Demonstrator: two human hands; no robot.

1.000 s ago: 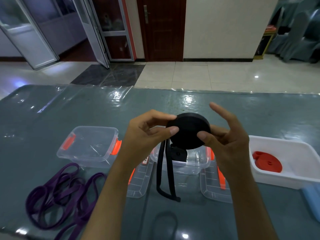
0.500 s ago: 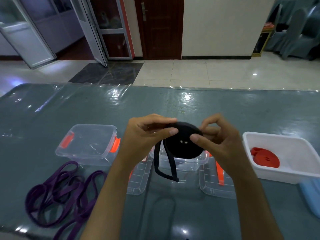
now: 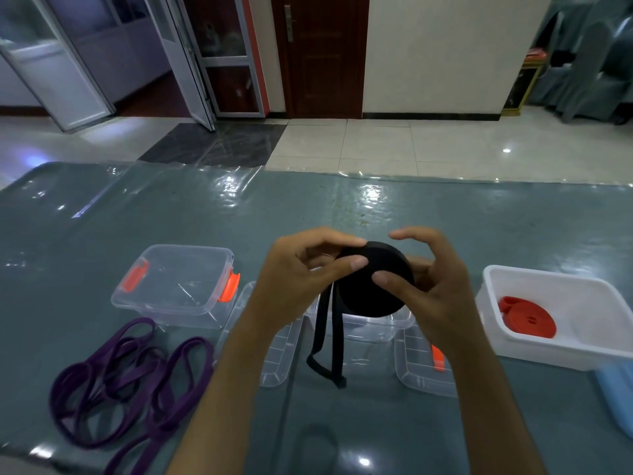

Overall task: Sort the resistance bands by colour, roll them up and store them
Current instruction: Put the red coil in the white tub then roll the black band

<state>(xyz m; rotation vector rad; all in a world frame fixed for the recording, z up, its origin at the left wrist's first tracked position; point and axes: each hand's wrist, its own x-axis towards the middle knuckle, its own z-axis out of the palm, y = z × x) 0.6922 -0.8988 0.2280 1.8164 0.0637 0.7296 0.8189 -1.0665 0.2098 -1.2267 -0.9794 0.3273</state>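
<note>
1. Nearest the camera, a loose heap of purple flat rubber resistance bands [image 3: 130, 382] lies unrolled on the grey-green plastic-covered table [image 3: 102, 217], left of the forearms; these still wait their turn.
2. Just beyond, two clear plastic lids [image 3: 424, 368] lie flat on the table, either side of the hanging tail of the black flat resistance band [image 3: 373, 286].
3. The tail has grown shorter over the last second: more of the black band is wound onto the roll, which has also dropped lower, so that it now hangs just over the middle clear plastic tub [image 3: 363, 327]. By my reading the rolling is nearly done, with one short doubled length left to wind.
4. The left hand [image 3: 301, 279] pinches the roll's left side between thumb and curled fingers, steadying it where the tail leaves.
5. The right hand [image 3: 431, 289] cups the roll from the right, thumb pressed on its flat face and the fingers arched over the top; whether those upper fingertips touch the rim is hard to tell.
6. Further left stands a clear plastic box with orange latches [image 3: 178, 282], apparently empty.
7. To the right, a white plastic bin [image 3: 561, 347] already holds a rolled red band [image 3: 527, 320].
</note>
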